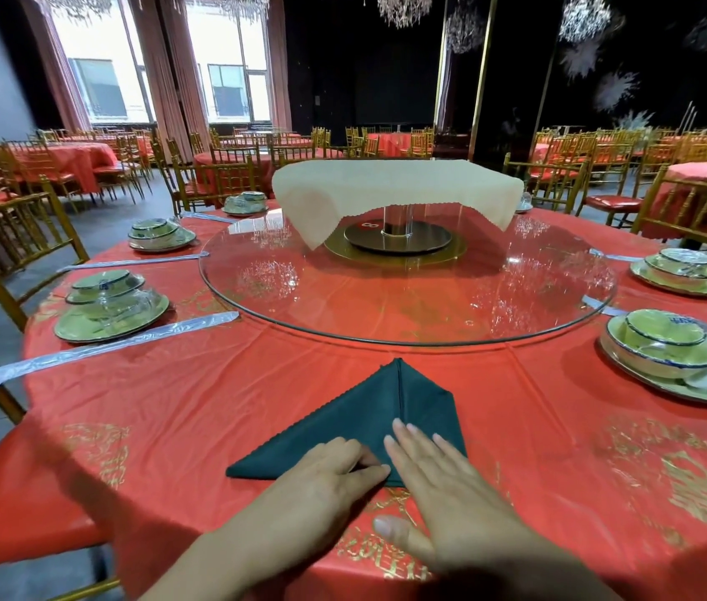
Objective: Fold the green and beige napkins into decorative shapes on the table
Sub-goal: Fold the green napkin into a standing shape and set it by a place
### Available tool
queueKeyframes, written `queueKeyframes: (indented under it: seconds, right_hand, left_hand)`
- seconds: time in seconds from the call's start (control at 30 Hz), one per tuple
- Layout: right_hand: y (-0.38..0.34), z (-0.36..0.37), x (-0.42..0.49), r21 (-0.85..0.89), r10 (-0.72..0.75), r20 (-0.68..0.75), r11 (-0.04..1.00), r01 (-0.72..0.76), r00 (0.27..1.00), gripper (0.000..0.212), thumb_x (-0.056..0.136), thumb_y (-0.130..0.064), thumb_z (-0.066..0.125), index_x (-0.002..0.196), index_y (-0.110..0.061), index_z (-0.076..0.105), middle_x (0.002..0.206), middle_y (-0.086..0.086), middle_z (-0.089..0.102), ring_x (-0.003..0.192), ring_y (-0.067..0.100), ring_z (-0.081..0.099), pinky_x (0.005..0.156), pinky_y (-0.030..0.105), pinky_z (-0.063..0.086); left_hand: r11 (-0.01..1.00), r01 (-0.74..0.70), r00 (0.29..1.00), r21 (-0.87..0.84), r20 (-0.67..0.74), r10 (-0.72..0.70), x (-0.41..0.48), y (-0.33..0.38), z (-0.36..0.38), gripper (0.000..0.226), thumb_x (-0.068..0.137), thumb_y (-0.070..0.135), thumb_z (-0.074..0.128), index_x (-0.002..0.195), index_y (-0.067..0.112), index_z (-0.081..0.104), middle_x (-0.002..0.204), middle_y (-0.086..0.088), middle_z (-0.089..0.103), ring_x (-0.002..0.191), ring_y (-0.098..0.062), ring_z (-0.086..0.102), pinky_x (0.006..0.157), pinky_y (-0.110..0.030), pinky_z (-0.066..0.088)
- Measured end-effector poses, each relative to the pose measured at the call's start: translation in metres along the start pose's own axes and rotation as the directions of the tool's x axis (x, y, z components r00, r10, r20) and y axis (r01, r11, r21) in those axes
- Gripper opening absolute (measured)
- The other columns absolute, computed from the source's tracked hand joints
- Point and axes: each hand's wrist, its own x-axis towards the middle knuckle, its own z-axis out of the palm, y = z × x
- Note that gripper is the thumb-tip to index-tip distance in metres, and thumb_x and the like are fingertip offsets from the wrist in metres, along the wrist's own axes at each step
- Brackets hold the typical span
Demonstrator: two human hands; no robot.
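Observation:
A dark green napkin (356, 420) lies on the red tablecloth (169, 409) in front of me, folded into a triangle with its right half turned in along a centre crease. My left hand (325, 474) holds the napkin's near edge, its fingers curled on the cloth. My right hand (438, 483) lies flat with straight fingers, pressing the napkin's near right part. A beige napkin (391, 184) hangs spread over a raised stand in the middle of the table.
A round glass turntable (408, 297) covers the table's centre beyond the green napkin. Wrapped green plate-and-bowl settings stand at the left (111, 308) and right (672, 357). Wrapped chopsticks (104, 347) lie at the left. Gold chairs ring the table.

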Motion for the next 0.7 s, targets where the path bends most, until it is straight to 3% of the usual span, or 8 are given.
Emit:
queueKeyframes:
  seconds: [0.13, 0.17, 0.23, 0.3, 0.37, 0.47, 0.6, 0.7]
  right_hand:
    - [-0.001, -0.004, -0.004, -0.063, 0.015, -0.011, 0.998, -0.016, 1.0, 0.081, 0.089, -0.071, 0.012, 0.127, -0.014, 0.054, 0.133, 0.004, 0.055, 0.123, 0.013, 0.051, 0.095, 0.029, 0.028]
    - [-0.002, -0.009, -0.006, -0.051, 0.004, -0.013, 0.999, -0.005, 1.0, 0.086, 0.087, -0.074, 0.01, 0.133, -0.012, 0.048, 0.141, 0.007, 0.045, 0.13, 0.016, 0.044, 0.1, 0.028, 0.024]
    - [0.0, -0.014, -0.007, 0.05, -0.089, 0.01, 0.995, 0.089, 0.996, 0.098, 0.074, -0.083, -0.001, 0.146, -0.015, 0.003, 0.155, 0.004, -0.006, 0.144, 0.017, -0.003, 0.11, 0.026, -0.001]
    - [0.001, -0.015, -0.011, 0.117, -0.175, -0.012, 0.978, 0.175, 0.985, 0.098, 0.06, -0.086, -0.008, 0.136, -0.026, -0.025, 0.145, -0.008, -0.035, 0.134, 0.006, -0.034, 0.108, 0.023, -0.02]
    - [0.003, -0.014, -0.01, 0.13, -0.181, -0.005, 0.975, 0.18, 0.983, 0.097, 0.058, -0.087, -0.009, 0.134, -0.03, -0.027, 0.146, -0.011, -0.036, 0.131, 0.0, -0.037, 0.107, 0.022, -0.022]
    - [0.001, -0.015, -0.01, 0.166, -0.161, 0.023, 0.974, 0.155, 0.987, 0.097, 0.061, -0.085, -0.006, 0.139, -0.03, -0.023, 0.145, -0.014, -0.034, 0.129, -0.003, -0.037, 0.107, 0.019, -0.023]
    - [0.002, -0.02, -0.01, 0.199, -0.171, 0.054, 0.967, 0.157, 0.984, 0.101, 0.06, -0.083, -0.008, 0.145, -0.029, -0.016, 0.148, -0.014, -0.03, 0.125, -0.008, -0.038, 0.108, 0.017, -0.021]
    - [-0.003, -0.025, -0.01, 0.229, -0.167, 0.06, 0.962, 0.149, 0.984, 0.095, 0.065, -0.079, -0.003, 0.145, -0.028, -0.017, 0.146, -0.016, -0.031, 0.125, -0.008, -0.038, 0.107, 0.017, -0.02]
  left_hand:
    - [0.999, 0.024, 1.0, 0.044, 0.008, -0.024, -0.013, -0.006, -0.011, 0.033, 0.087, 0.025, 0.046, 0.119, 0.022, 0.054, 0.104, 0.01, 0.053, 0.083, -0.007, 0.052, 0.073, -0.021, 0.038]
    - [0.998, 0.027, 0.999, 0.053, 0.018, -0.028, -0.015, -0.007, -0.012, 0.032, 0.088, 0.025, 0.046, 0.119, 0.022, 0.054, 0.106, 0.009, 0.055, 0.086, -0.007, 0.052, 0.075, -0.021, 0.038]
    - [0.998, 0.03, 0.998, 0.055, 0.046, -0.032, -0.017, -0.006, -0.013, 0.032, 0.087, 0.023, 0.045, 0.118, 0.021, 0.055, 0.107, 0.006, 0.058, 0.088, -0.009, 0.055, 0.077, -0.022, 0.039]
    - [0.996, 0.068, 0.997, -0.056, 0.05, -0.065, -0.016, -0.007, -0.016, 0.032, 0.082, 0.015, 0.046, 0.111, 0.019, 0.057, 0.105, 0.001, 0.062, 0.09, -0.011, 0.057, 0.079, -0.023, 0.042]
    - [0.969, 0.154, 0.988, -0.192, 0.018, -0.153, -0.015, -0.01, -0.023, 0.03, 0.081, 0.011, 0.043, 0.107, 0.02, 0.055, 0.104, -0.002, 0.063, 0.095, -0.01, 0.055, 0.085, -0.017, 0.042]
    - [0.941, 0.241, 0.966, -0.239, -0.034, -0.256, -0.012, -0.007, -0.026, 0.028, 0.083, 0.014, 0.043, 0.106, 0.024, 0.056, 0.099, 0.003, 0.065, 0.093, -0.005, 0.054, 0.085, -0.007, 0.035]
    - [0.939, 0.296, 0.95, -0.175, -0.044, -0.308, -0.002, 0.003, -0.017, 0.025, 0.079, 0.034, 0.049, 0.1, 0.025, 0.059, 0.084, 0.007, 0.067, 0.079, -0.008, 0.058, 0.072, -0.016, 0.039]
    - [0.971, 0.237, 0.97, -0.018, -0.06, -0.238, 0.004, 0.0, -0.016, 0.029, 0.07, 0.041, 0.049, 0.092, 0.026, 0.061, 0.074, 0.011, 0.065, 0.068, -0.011, 0.064, 0.06, -0.016, 0.043]
